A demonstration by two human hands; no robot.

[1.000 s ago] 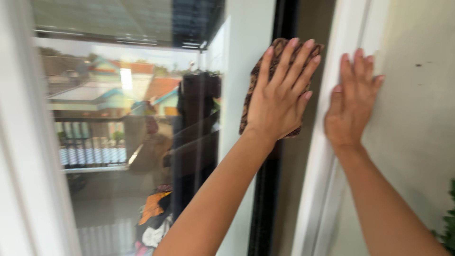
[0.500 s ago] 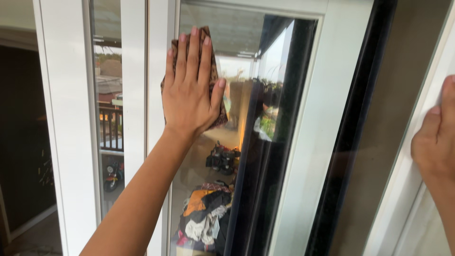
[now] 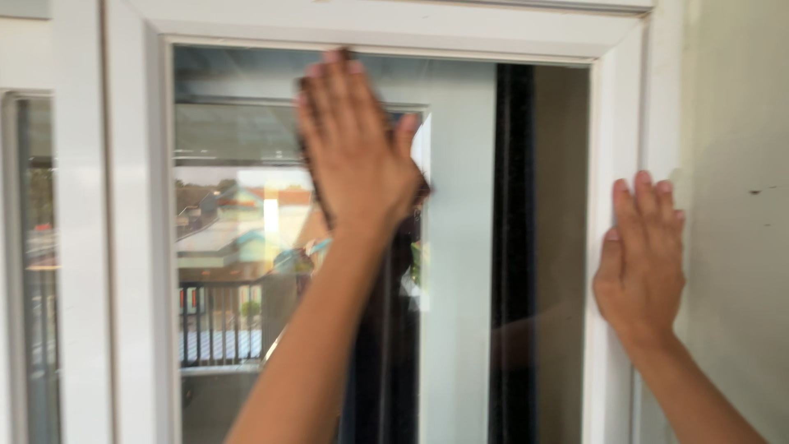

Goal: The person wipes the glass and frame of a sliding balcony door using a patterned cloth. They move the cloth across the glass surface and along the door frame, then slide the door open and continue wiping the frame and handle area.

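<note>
Nearest the camera: two bare forearms rise from 6 o'clock. Right hand (image 3: 641, 251) lies flat, fingers extended and together, holding nothing, palm on the white window frame (image 3: 612, 123) at 3 o'clock, beside the cream wall (image 3: 740, 205). Left hand (image 3: 357, 148) is spread open, pressing a dark brown cloth (image 3: 316, 193) against the glass pane (image 3: 238, 205) at about 12 o'clock, fingertips close to the top edge of the frame. The cloth is mostly hidden under the palm (only its edges show).

Progress, judged: wiping is at the upper part of the pane; no streaks or dirt are discernible through the motion blur, so the cleaned share cannot be told. The lower pane appears not yet reached.

Farthest: reflections of roofs and a railing (image 3: 214, 329) in the glass.
</note>
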